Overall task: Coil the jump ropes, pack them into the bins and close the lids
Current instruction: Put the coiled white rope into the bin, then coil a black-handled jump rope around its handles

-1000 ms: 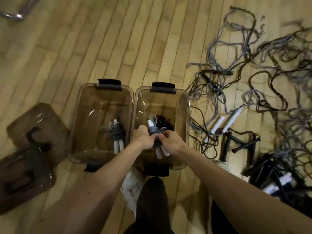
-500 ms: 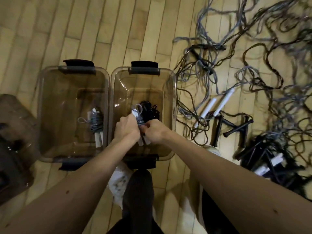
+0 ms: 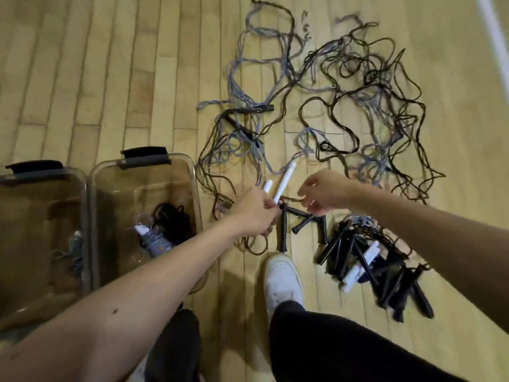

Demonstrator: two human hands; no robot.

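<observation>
The pale wooden plank floor [image 3: 110, 78] carried everything as I worked. Two clear bins stood on it side by side at the left, the left bin [image 3: 33, 177] and the right bin [image 3: 196, 194], each with a black latch on its far rim. To their right, loose jump ropes [image 3: 358, 106], grey-blue and dark, sprawled in a wide tangle. Nearer me, a heap of black handles [image 3: 385, 277] with a few white ones lay near my white shoe [image 3: 283, 279]. More black handles [image 3: 283, 230] lay just ahead of its toe.
</observation>
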